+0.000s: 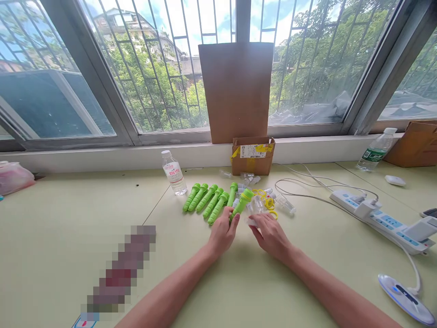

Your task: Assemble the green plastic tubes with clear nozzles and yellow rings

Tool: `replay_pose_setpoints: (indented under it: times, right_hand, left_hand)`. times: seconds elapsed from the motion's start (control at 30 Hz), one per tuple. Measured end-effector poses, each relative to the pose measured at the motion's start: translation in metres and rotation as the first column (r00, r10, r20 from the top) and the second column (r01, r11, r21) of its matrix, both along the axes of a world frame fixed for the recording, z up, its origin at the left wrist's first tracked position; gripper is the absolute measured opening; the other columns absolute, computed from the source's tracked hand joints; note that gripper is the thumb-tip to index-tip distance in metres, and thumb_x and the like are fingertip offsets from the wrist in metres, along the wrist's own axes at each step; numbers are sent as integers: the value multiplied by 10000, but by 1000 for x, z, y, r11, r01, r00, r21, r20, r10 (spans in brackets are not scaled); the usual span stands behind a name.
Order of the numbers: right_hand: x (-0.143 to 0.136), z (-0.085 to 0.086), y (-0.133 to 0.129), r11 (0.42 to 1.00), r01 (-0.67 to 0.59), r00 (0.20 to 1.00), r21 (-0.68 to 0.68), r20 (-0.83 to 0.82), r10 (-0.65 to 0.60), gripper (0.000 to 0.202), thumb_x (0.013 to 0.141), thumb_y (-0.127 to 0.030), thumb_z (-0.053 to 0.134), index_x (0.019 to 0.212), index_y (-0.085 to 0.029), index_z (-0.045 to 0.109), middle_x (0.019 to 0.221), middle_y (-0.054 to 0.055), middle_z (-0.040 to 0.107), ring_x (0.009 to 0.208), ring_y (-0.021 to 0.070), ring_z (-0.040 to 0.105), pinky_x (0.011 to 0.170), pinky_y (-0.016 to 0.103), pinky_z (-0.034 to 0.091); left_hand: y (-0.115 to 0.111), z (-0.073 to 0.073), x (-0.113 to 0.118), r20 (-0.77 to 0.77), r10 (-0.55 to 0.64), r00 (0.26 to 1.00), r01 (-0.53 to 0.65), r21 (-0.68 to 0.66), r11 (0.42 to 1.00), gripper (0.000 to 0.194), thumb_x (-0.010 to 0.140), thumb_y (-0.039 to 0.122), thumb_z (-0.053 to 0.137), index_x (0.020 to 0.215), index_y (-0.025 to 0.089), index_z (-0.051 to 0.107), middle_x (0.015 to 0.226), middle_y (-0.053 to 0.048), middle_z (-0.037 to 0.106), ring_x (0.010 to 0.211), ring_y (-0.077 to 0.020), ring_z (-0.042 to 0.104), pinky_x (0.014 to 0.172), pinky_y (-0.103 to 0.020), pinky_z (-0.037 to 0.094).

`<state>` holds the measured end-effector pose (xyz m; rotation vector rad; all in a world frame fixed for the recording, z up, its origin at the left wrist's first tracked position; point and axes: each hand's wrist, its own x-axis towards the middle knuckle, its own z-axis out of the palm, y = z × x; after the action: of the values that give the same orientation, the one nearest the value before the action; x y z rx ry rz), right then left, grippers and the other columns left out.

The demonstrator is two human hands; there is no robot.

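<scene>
My left hand [221,231] is closed around a bright green plastic toy flashlight [244,200], its wide ribbed end tilted up to the right. Beside it, my right hand [271,233] pinches a small whitish translucent piece [251,222] just above the table; its exact kind is hard to make out. Several similar green flashlights [206,200] lie in a slanted row left of my hands, and one more [232,193] lies behind the held one. Beyond my right hand is a loose pile of clear plastic parts [258,204] and yellow rings [269,202], partly hidden by the hand.
A water bottle [174,175] stands behind the green row. An opened cardboard box [252,165] sits against the window ledge. On the right are a power strip [382,218] with cables, a white oval device [404,298] and another bottle [375,152]. A pixelated patch covers the left front.
</scene>
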<state>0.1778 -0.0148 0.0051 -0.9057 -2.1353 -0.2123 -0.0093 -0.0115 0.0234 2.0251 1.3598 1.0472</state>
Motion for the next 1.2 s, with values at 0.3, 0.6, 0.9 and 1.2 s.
replay_pose_setpoints:
  times: [0.3,0.6,0.9,1.2]
  right_hand:
    - [16,3,4,990,142,954,5,-267,-136,315,880,-179,490,1193,-194,512,982,98,684,853,229,665,724,352,539]
    - [18,8,0,944,175,727,-279,-610,-315,274,881,-340,522,1112,-211,449,841,44,700,682,178,651,569,283,513]
    - [23,17,7,889,-154,372,-432,-859,-353,365,909,-470,457,1174,-223,409,1052,115,680,749,195,683,655,350,554]
    - [26,16,8,796,-354,403,-490,-848,-343,382,820,-485,607,1067,-233,460,781,11,692,760,193,677,724,377,574]
  left_hand:
    - [1,-2,0,-188,-36,981,45,47,998,241,949,416,314,985,201,418,614,43,492,476,-128,446,500,-243,281]
    - [-2,-1,1,-353,-61,934,99,91,991,255,952,405,307,981,193,447,532,50,457,481,-160,482,502,-254,280]
    - [-1,-5,-1,-446,-63,893,140,142,980,276,947,406,325,982,183,484,541,32,497,475,-158,504,478,-262,260]
    - [-1,-9,-6,-495,-78,865,199,196,960,237,949,361,342,976,180,493,587,15,541,500,-155,525,484,-253,253]
